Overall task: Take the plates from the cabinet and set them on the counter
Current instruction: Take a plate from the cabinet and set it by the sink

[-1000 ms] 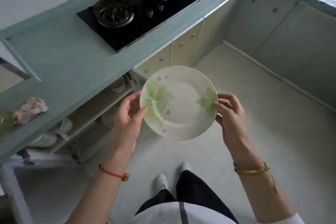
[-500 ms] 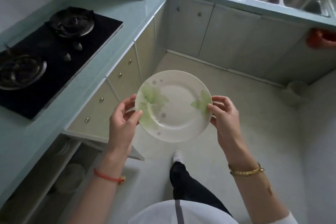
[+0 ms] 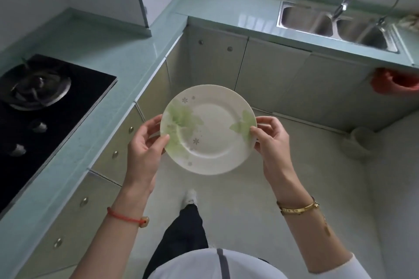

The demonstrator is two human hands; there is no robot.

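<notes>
The plate (image 3: pixel 210 133) hung face-up over the floor, near the bench's (image 3: pixel 118 52) inner corner but touching neither run. The left hand (image 3: pixel 142 149) and right hand (image 3: pixel 272 142) pinched opposite rims, thumbs on top and fingers (image 3: pixel 150 123) curled beneath, probably to keep it steady for setting down.

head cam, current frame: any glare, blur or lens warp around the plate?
Head view: plate sharp, evenly lit, no glare, held at its rim by left hand and right hand. Head view: pale reflections on the counter beside the sink. Head view: wide-angle bowing of the counter edges; hob at the left is dim.
</notes>
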